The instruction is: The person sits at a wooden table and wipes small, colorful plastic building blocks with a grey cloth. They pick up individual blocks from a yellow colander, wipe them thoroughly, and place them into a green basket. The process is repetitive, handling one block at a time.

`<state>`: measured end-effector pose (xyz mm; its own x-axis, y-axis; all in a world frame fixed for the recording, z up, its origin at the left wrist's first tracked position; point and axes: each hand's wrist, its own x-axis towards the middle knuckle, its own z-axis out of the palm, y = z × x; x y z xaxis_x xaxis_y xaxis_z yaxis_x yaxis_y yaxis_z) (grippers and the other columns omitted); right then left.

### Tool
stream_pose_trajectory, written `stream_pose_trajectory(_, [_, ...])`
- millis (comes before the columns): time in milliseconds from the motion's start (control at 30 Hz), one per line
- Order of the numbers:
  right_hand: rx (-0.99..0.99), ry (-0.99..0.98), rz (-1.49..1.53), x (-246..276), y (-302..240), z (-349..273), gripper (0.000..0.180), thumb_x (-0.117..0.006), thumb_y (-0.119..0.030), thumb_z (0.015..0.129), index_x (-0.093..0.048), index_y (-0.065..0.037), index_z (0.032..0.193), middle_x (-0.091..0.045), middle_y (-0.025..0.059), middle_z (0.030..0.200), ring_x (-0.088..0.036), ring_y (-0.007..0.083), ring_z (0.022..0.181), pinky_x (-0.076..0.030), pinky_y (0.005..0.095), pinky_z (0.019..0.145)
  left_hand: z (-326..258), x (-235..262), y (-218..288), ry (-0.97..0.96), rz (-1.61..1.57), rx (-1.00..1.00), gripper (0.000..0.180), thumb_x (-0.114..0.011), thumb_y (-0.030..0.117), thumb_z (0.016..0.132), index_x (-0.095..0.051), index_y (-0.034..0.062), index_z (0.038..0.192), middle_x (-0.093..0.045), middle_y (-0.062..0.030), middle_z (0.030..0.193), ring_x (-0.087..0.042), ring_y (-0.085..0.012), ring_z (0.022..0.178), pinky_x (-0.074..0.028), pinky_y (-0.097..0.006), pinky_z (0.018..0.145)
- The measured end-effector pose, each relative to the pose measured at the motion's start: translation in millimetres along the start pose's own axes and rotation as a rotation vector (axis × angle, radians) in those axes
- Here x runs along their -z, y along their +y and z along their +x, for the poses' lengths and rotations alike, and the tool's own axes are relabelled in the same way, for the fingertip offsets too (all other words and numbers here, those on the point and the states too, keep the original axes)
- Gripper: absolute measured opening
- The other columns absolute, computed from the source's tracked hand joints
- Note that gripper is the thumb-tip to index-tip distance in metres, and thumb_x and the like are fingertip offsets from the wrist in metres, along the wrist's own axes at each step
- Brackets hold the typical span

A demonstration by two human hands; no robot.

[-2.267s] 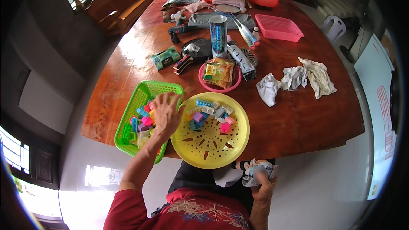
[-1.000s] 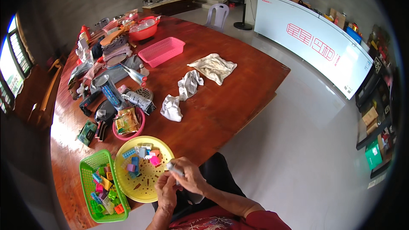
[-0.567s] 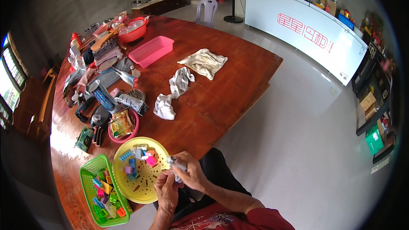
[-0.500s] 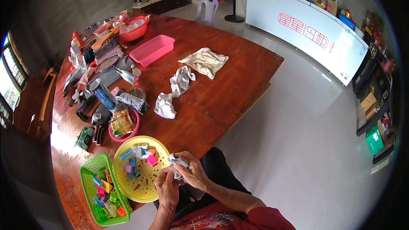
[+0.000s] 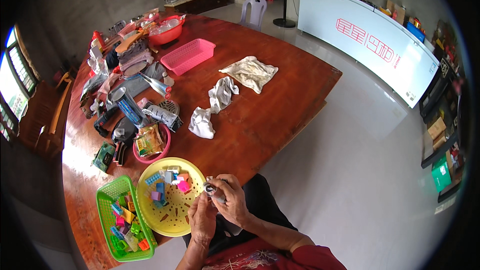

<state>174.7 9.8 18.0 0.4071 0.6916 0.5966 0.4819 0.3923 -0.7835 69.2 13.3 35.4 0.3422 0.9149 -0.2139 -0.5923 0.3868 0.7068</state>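
Observation:
My right hand (image 5: 232, 201) and my left hand (image 5: 202, 216) are together just off the near table edge, over my lap. Both close around a small grey and white object (image 5: 209, 188) whose kind I cannot tell. Just left of my hands lies a yellow perforated plate (image 5: 169, 220) with a few coloured toy bricks (image 5: 161, 189) on it. Further left a green basket (image 5: 106, 201) holds several more bricks.
The wooden table (image 5: 270, 105) carries white cloths (image 5: 218, 95), a pink basket (image 5: 188, 56), a small pink bowl with a snack packet (image 5: 148, 142), a blue can (image 5: 130, 107), a red basin (image 5: 166, 31) and clutter at the far left. Grey floor lies to the right.
Earlier my left hand reached into the green basket while my right held something white at my lap. Both hands have since come together on the small object, and my head has turned right.

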Motion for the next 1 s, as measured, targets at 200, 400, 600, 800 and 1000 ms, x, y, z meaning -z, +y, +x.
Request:
stream_pose_trajectory(200, [-0.493, -0.131, 0.558, 8.7, -3.6, -3.8, 0.02, -0.06, -0.006, 0.083, -0.057, -0.001, 0.102, -0.058, 0.0038, 0.09, -0.055, 0.0098, 0.08, -0.046, 0.0234, 0.069, 12.9, 24.3, -2.6, -0.171, 0.097, -0.103, 0.035, -0.06, -0.003, 0.083, -0.054, -0.0032, 0.118, -0.059, -0.0094, 0.11, -0.056, -0.0159, 0.101, -0.045, -0.029, 0.09])
stream_pose_trajectory(400, [-0.649, -0.105, 0.714, 33.5, -8.4, 10.9, 0.017, -0.058, -0.006, 0.087, -0.057, 0.001, 0.102, -0.062, 0.0046, 0.087, -0.056, 0.0064, 0.068, -0.045, 0.0181, 0.06, 5.3, 24.5, 8.2, -0.118, 0.296, -0.183, 0.031, -0.063, -0.005, 0.081, -0.053, -0.001, 0.11, -0.061, -0.0078, 0.103, -0.058, -0.0134, 0.091, -0.049, -0.028, 0.085])
stream_pose_trajectory(600, [-0.205, -0.378, 0.266, 24.8, -15.0, 11.9, 0.016, -0.065, 0.0, 0.076, -0.06, -0.003, 0.091, -0.056, 0.0061, 0.088, -0.057, 0.011, 0.071, -0.047, 0.0254, 0.061, 1.4, 39.6, 4.4, -0.164, 0.797, -0.437, 0.027, -0.065, -0.007, 0.078, -0.057, -0.0005, 0.103, -0.061, -0.0088, 0.096, -0.059, -0.0151, 0.084, -0.05, -0.027, 0.077])
stream_pose_trajectory(800, [-0.758, -0.282, 0.682, 13.6, -5.6, 12.2, 0.009, -0.062, -0.004, 0.083, -0.06, -0.001, 0.092, -0.06, 0.004, 0.08, -0.055, 0.0073, 0.066, -0.045, 0.0229, 0.058, -0.2, 35.6, -1.6, -0.091, 0.696, -0.388, 0.03, -0.066, -0.009, 0.076, -0.057, -0.0014, 0.104, -0.062, -0.0078, 0.093, -0.062, -0.0147, 0.088, -0.051, -0.026, 0.075])
stream_pose_trajectory(1000, [-0.011, -0.094, 0.132, -2.1, -13.7, -13.6, 0.019, -0.063, 0.001, 0.074, -0.059, -0.003, 0.093, -0.053, 0.0118, 0.095, -0.058, 0.0239, 0.08, -0.048, 0.0308, 0.066, 4.2, 32.2, 1.3, -0.036, 0.586, -0.358, 0.026, -0.062, -0.007, 0.081, -0.056, -0.004, 0.106, -0.062, -0.0096, 0.103, -0.062, -0.0165, 0.093, -0.052, -0.025, 0.077])
